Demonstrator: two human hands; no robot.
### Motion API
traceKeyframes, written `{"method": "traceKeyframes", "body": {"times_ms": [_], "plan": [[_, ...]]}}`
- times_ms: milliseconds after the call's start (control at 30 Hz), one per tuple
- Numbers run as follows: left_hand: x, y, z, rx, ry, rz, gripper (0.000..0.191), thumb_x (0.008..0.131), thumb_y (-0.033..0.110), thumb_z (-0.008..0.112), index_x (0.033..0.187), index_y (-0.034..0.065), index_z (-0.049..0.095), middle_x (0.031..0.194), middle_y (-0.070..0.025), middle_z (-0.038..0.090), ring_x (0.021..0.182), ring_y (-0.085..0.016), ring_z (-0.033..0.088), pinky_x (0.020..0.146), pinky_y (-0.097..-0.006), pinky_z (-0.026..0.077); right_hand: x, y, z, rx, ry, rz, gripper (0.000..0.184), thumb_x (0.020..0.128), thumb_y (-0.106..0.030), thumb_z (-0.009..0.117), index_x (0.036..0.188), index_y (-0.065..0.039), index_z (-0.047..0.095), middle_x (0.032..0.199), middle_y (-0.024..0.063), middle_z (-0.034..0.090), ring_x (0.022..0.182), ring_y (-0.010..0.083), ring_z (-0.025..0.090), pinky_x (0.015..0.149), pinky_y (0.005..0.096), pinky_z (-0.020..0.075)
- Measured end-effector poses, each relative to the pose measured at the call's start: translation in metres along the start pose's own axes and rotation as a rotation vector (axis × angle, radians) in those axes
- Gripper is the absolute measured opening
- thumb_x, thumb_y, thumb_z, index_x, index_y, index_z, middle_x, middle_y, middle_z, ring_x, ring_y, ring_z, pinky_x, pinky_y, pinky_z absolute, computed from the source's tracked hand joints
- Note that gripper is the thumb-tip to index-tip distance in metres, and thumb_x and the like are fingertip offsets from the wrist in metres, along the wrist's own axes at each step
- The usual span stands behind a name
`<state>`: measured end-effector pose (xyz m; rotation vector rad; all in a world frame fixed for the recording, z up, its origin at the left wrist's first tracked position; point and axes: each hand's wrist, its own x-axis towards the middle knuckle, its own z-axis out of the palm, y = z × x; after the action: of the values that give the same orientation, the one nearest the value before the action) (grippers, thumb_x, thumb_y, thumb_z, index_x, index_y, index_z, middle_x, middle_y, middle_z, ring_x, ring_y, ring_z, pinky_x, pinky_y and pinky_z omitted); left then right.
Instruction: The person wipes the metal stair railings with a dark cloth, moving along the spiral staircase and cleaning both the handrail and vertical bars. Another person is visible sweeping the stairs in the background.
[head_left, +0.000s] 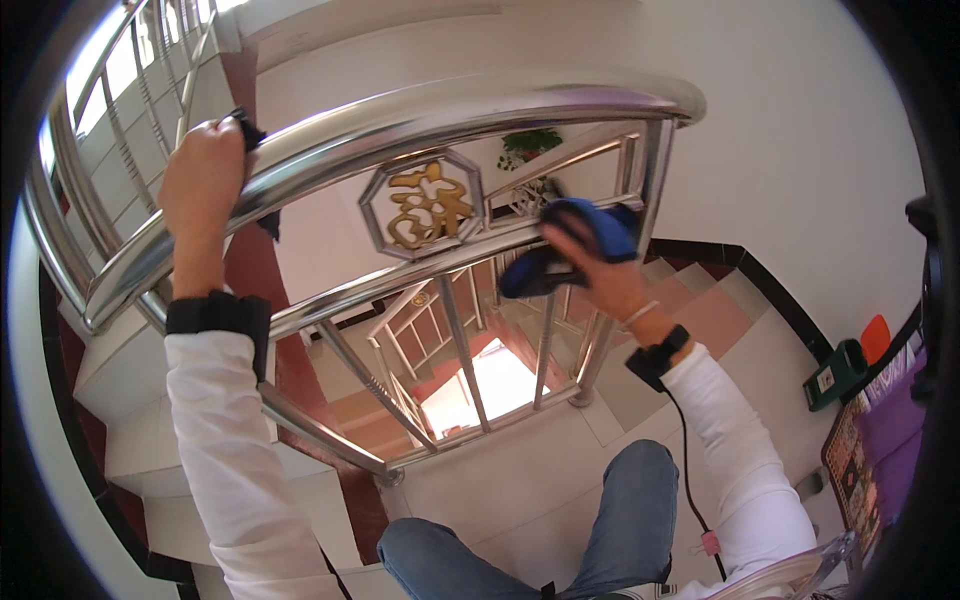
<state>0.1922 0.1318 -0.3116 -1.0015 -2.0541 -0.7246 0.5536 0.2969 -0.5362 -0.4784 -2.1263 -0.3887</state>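
Observation:
My left hand (206, 176) grips the thick stainless steel handrail (450, 105) at its left part. A small black item (246, 131) shows beside its knuckles; what it is I cannot tell. To the right, my right hand (600, 274) holds a blue cloth (611, 232) against the horizontal middle rail (360, 279), near the right post (656, 172). Motion blurs the cloth and fingers. Between my hands, an octagonal metal panel (424, 202) with a golden Chinese character sits between the two rails. Both wrists wear black bands.
Steps (135, 431) rise on the left. Through the balusters (465, 352) a lower flight and a bright opening show below. A green container (834, 375), an orange object (875, 337) and purple fabric (892, 420) are at right. A cable (686, 450) hangs along my right arm.

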Motion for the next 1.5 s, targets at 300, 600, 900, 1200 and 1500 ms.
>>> {"method": "traceKeyframes", "body": {"times_ms": [300, 600, 900, 1200, 1500], "plan": [[-0.008, -0.004, -0.002, -0.034, 0.054, -0.118, 0.045, 0.093, 0.04, 0.043, 0.1, 0.0063, 0.072, 0.102, -0.0203, 0.069, 0.098, -0.038, 0.065, 0.086, -0.0474, 0.05, 0.074, -0.049, -0.036, 0.165, 0.519, -0.051, 0.06, 0.071, 0.001, 0.069, 0.129, -0.008, 0.056, 0.12, 0.0156, 0.054, 0.114, 0.0336, 0.053, 0.101, 0.0406, 0.0408], [-0.001, -0.002, 0.002, -0.035, 0.093, -0.013, 0.045, 0.093, 0.04, 0.043, 0.101, 0.007, 0.072, 0.103, -0.02, 0.069, 0.098, -0.04, 0.064, 0.088, -0.047, 0.049, 0.108, -0.122, 0.051, 0.084, -0.04, -0.184, 0.078, 0.072, -0.033, 0.074, 0.144, -0.039, 0.042, 0.143, 0.0086, 0.049, 0.116, 0.032, 0.057, 0.1, 0.0454, 0.0434], [-0.004, 0.001, -0.022, -0.016, 0.078, -0.061, 0.045, 0.093, 0.039, 0.042, 0.099, 0.0073, 0.072, 0.102, -0.0182, 0.07, 0.097, -0.038, 0.065, 0.086, -0.0457, 0.05, 0.021, -0.043, 0.019, -0.077, -0.376, -0.128, 0.088, 0.066, -0.025, 0.076, 0.145, -0.041, 0.04, 0.14, -0.0018, 0.053, 0.11, 0.0256, 0.062, 0.073, 0.0383, 0.0458], [-0.006, 0.002, -0.008, -0.023, 0.026, -0.131, 0.046, 0.093, 0.04, 0.041, 0.101, 0.007, 0.072, 0.103, -0.0195, 0.069, 0.098, -0.037, 0.065, 0.087, -0.0465, 0.049, 0.108, -0.066, -0.028, 0.075, 0.377, -0.562, 0.05, 0.072, -0.009, 0.074, 0.12, -0.011, 0.062, 0.133, 0.009, 0.056, 0.122, 0.0288, 0.055, 0.105, 0.0385, 0.0446], [-0.008, 0.005, -0.003, -0.025, 0.076, -0.057, 0.045, 0.093, 0.037, 0.039, 0.104, 0.0073, 0.071, 0.104, -0.0196, 0.068, 0.098, -0.039, 0.064, 0.086, -0.0472, 0.048, 0.168, -0.099, 0.038, 0.073, 0.113, -0.654, 0.038, 0.086, -0.012, 0.055, 0.123, -0.018, 0.055, 0.134, -0.0032, 0.054, 0.115, 0.0189, 0.06, 0.082, 0.0315, 0.0578]]}}
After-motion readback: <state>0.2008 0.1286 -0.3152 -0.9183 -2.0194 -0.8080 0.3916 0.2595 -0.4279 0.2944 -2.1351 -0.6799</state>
